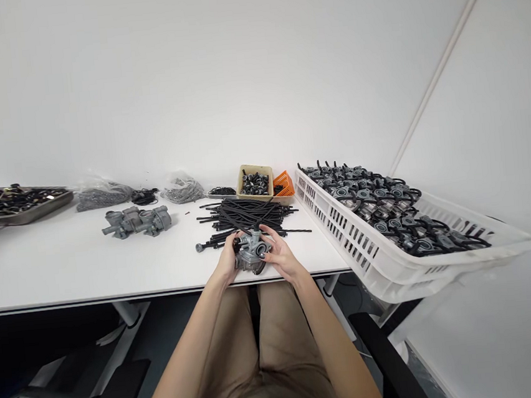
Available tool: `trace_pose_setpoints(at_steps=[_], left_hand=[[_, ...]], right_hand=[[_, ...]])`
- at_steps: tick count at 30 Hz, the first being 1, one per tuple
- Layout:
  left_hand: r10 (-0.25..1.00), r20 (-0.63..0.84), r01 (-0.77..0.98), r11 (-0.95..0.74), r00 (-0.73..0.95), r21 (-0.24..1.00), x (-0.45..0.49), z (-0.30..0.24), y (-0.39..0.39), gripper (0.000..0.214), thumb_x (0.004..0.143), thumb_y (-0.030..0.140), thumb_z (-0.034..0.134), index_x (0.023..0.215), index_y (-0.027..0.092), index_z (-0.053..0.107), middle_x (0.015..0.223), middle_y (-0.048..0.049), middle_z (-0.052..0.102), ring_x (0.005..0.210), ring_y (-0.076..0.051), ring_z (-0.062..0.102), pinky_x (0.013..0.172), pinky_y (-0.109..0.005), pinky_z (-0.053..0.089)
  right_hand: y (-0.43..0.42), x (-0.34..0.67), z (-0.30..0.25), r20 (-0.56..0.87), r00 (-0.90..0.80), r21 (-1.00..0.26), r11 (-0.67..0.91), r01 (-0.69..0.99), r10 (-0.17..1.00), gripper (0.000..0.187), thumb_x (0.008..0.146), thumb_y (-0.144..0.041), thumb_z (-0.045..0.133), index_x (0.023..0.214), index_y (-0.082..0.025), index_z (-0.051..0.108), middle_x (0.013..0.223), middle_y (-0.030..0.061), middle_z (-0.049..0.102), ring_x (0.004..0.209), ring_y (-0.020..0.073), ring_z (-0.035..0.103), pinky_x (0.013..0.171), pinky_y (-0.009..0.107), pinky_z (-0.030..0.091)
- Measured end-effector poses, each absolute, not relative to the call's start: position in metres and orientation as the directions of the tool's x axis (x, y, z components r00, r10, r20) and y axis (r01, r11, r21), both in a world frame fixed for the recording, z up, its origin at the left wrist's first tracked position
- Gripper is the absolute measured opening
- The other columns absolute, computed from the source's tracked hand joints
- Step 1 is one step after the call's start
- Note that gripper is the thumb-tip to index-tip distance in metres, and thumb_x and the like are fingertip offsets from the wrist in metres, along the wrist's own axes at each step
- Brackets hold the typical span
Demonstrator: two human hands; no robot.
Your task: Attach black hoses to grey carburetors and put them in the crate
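Observation:
Between my two hands, near the table's front edge, is a grey metal carburetor (250,252) with black fittings. My left hand (227,260) is closed around its left side. On the opposite side my right hand (282,254) grips it, with the thumb close to the round opening. Right behind the carburetor lies a pile of black rubber hoses (243,217), partly hidden by my hands. A small round-ended part (199,247) sticks out at the left of the pile. Further left, a few more grey carburetors (138,221) stand together on the white table.
At the right, a white plastic crate (344,232) holds many carburetors with hoses. Behind the hoses are a cream bin (241,169) of small black parts and an orange basket (284,183). Bags of small parts (182,189) and a metal tray (27,214) line the back left.

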State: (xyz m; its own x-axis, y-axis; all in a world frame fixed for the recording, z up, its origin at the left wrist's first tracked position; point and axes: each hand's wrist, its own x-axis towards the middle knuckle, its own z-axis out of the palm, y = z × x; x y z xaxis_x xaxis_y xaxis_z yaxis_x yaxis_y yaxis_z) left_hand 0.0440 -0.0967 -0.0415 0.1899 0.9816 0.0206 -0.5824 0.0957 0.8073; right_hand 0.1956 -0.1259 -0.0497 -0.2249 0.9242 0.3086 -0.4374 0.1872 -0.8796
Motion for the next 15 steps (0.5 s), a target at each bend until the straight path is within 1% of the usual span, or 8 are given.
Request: trace_pose_setpoints(at_steps=[3,5,8,12,15], left_hand=[[0.974,0.038,-0.551,0.093,0.222,0.829,0.043,-0.0422,-0.0967,0.035,0.073,0.05,0.063,0.082,0.017,0.069,0.08,-0.0037,0.073,0.076,-0.022,0.066,0.069,-0.029,0.049],[0.966,0.028,-0.528,0.115,0.255,0.842,0.0421,-0.0424,-0.0971,0.041,0.072,0.057,0.064,0.08,0.017,0.068,0.081,-0.0056,0.073,0.079,-0.024,0.067,0.072,-0.03,0.049],[0.954,0.018,-0.514,0.146,0.301,0.845,0.0411,-0.0421,-0.0974,0.048,0.072,0.063,0.064,0.083,0.017,0.069,0.084,-0.0073,0.074,0.082,-0.025,0.067,0.073,-0.03,0.049],[0.949,0.005,-0.509,0.164,0.314,0.845,0.04,-0.0404,-0.097,0.041,0.072,0.056,0.067,0.086,0.017,0.07,0.083,-0.0067,0.073,0.079,-0.024,0.067,0.068,-0.029,0.048],[0.954,-0.006,-0.487,0.159,0.301,0.859,0.038,-0.039,-0.0972,0.035,0.071,0.046,0.069,0.091,0.018,0.07,0.086,-0.0062,0.072,0.076,-0.022,0.065,0.064,-0.028,0.047]], right_hand=[[-0.125,0.1973,-0.0523,0.31,-0.222,-0.883,0.193,-0.427,0.924,0.086,0.051,-0.022,0.09,0.128,-0.032,0.054,0.125,0.0037,0.064,0.108,0.0222,0.062,0.089,0.031,0.052],[-0.1242,0.1983,-0.0542,0.3,-0.219,-0.884,0.184,-0.43,0.928,0.087,0.048,-0.021,0.091,0.126,-0.032,0.055,0.123,0.0029,0.065,0.106,0.022,0.063,0.085,0.03,0.053],[-0.1236,0.1986,-0.0554,0.293,-0.209,-0.88,0.177,-0.441,0.933,0.088,0.046,-0.019,0.09,0.126,-0.032,0.056,0.121,0.0023,0.066,0.101,0.0208,0.065,0.083,0.028,0.053],[-0.1237,0.1965,-0.054,0.291,-0.189,-0.876,0.182,-0.446,0.938,0.091,0.05,-0.02,0.089,0.132,-0.033,0.051,0.123,0.0038,0.065,0.1,0.0204,0.065,0.084,0.03,0.053],[-0.1229,0.1947,-0.0527,0.285,-0.138,-0.874,0.199,-0.443,0.948,0.088,0.053,-0.023,0.089,0.132,-0.032,0.051,0.126,0.0055,0.064,0.109,0.0221,0.062,0.091,0.033,0.051]])
